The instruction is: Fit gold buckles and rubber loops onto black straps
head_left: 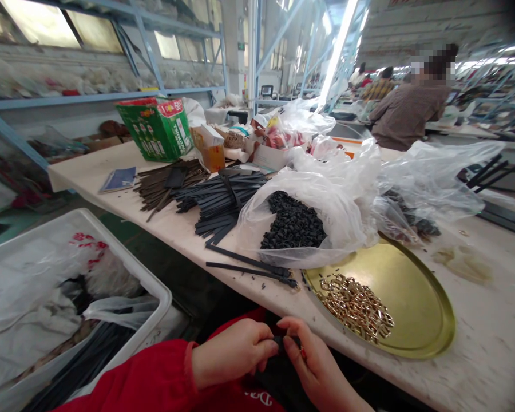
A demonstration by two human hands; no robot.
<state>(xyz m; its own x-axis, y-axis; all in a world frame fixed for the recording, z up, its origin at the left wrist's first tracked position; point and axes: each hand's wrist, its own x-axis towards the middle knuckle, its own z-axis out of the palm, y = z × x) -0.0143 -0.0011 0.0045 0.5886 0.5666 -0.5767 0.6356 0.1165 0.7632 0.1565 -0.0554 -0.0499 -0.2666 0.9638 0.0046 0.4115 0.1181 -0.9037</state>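
Note:
My left hand (234, 352) and my right hand (315, 363) meet below the table's front edge, both pinched on a small black piece (280, 342) held between the fingertips. Just above them on the table lie two black straps (251, 268) with fittings at their ends. A round gold tray (412, 309) holds a heap of small gold buckles (356, 306). A clear plastic bag (300, 223) full of small black loops lies beside the tray. A pile of black straps (223, 200) and a darker brown pile (163, 183) lie further back.
A white bin (111, 257) with plastic bags and black straps stands at my left. A green box (157, 127), an orange carton (209, 147) and more bags sit at the table's far end. A person in a brown top (405, 114) sits at the back right. Blue shelving lines the left wall.

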